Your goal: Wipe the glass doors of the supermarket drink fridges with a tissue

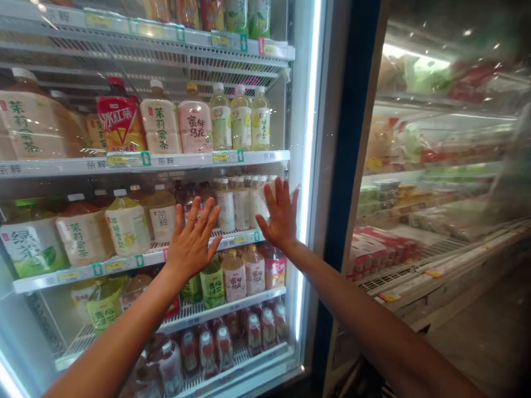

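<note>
One left hand (191,240), one right hand (280,216), five shelves (188,160) of bottles (128,226)

- "茶粹" is printed along a shelf edge (185,160) and on a white-labelled bottle (162,221) beside the left hand (194,240).
- "冰红茶" is shown on a red-and-yellow bottle (120,124).
- "蜜桃乌龙" is carried by a pink-labelled bottle (195,127).
- "绿茶" is written large on a green-capped bottle (34,246).
- "茉莉" is borne by a large beige-labelled bottle (31,124), at the upper left.
- "冰糖雪梨" is perhaps printed on a yellow-green bottle (128,226), though its strokes are blurred.
</note>
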Available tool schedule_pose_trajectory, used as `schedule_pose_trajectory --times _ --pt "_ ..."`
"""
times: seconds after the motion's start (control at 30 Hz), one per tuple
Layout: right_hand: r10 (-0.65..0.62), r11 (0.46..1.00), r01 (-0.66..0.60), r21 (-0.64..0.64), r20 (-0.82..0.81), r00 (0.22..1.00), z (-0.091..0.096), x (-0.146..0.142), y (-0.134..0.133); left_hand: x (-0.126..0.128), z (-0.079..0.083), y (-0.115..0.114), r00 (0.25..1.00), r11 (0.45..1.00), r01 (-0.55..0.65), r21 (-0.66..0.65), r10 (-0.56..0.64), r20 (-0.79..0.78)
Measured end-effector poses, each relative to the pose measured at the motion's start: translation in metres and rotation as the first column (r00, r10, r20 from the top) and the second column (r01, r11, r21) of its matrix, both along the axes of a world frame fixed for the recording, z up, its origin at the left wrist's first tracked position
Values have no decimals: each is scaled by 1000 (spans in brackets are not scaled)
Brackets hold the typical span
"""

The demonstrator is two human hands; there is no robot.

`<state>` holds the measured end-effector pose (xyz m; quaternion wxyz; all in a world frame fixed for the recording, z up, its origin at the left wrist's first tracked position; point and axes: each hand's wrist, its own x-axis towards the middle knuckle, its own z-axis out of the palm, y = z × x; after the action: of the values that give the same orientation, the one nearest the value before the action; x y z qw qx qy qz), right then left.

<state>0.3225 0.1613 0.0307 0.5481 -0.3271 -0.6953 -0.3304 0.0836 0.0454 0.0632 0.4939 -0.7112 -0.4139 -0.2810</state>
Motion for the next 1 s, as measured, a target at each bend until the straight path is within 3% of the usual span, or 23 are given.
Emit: schedule_pose_trajectory --times 0.07,0.13,0.23,0.3,0.4,0.47,0.63,0.7,0.8,0.87,1.0 --pt "4 1000 -3 6 -50 999 -6 6 2 -1 0 0 1000 1000 -2 8 2 -8" --pt "24 1000 -23 12 -76 997 -27 11 1 -1 0 0 1000 1000 -6 19 6 -2" --pt "45 999 -44 11 -7 999 -48 23 4 1 -1 0 1000 1000 -6 21 6 12" --pt "25 1000 -25 -6 8 1000 -36 34 11 1 -1 0 1000 1000 -12 19 12 7" --pt "-42 998 37 -42 -117 992 -6 40 20 2 -1 0 1000 999 -24 30 24 -5" --pt "-52 998 45 -43 -177 983 -6 29 14 1 -2 0 1000 999 -19 34 19 -1" --pt "38 998 -40 -40 -37 999 -54 -28 -26 1 -2 1 1000 1000 6 3 -6 23" --pt "36 998 -38 -55 -30 999 -46 -47 -34 2 -1 1 1000 1000 3 -9 -3 21" --pt "26 997 -34 -66 -112 993 -16 -68 -36 0 -4 -1 1000 1000 -20 -14 20 8" --pt "45 997 -55 -63 -160 986 -15 -81 -40 -8 -12 -6 999 998 -48 -28 48 14" --pt "116 988 -121 -93 -59 992 -70 -103 -62 -41 -43 -29 991 988 -128 -82 130 24"
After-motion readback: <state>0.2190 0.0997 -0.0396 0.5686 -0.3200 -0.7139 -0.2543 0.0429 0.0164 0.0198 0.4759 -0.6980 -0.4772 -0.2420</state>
